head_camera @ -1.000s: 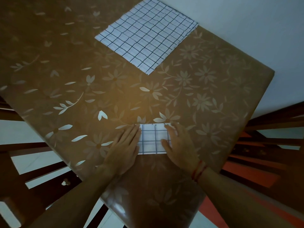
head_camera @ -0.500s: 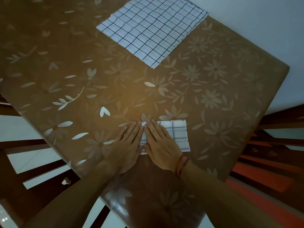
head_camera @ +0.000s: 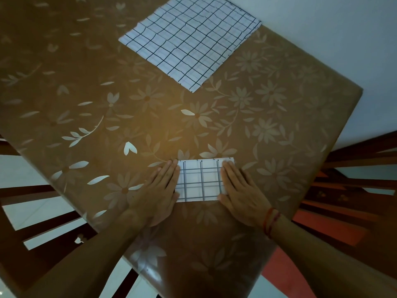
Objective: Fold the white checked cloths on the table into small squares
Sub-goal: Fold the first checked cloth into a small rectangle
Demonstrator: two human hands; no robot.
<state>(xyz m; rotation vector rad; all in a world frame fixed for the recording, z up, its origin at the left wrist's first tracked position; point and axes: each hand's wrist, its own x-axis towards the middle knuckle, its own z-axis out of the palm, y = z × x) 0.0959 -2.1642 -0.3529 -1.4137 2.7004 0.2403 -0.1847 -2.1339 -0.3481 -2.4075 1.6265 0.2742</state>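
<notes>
Nearest me, a red thread band (head_camera: 271, 222) circles the right wrist. Just beyond it my right hand (head_camera: 240, 194) lies flat with fingers straight and side by side. Its grip is loose and clamps nothing, and it covers the right end of the folded cloth (head_camera: 200, 181). My left hand (head_camera: 160, 190) mirrors it, palm down and grip equally slack, with its fingers against the cloth's left edge. Between them the folded cloth shows as a small, crisp white rectangle with dark grid lines, wider than deep, on the near part of the desk (head_camera: 129, 117). The desk wears a glossy brown cover printed with pale flowers and leaves. Dark wooden chair slats (head_camera: 32, 194) show past its left edge. At the far side a second cloth (head_camera: 191, 44) lies spread open, a large, slightly rippled square with one corner pointing toward me, beside a plain pale wall (head_camera: 333, 39).
</notes>
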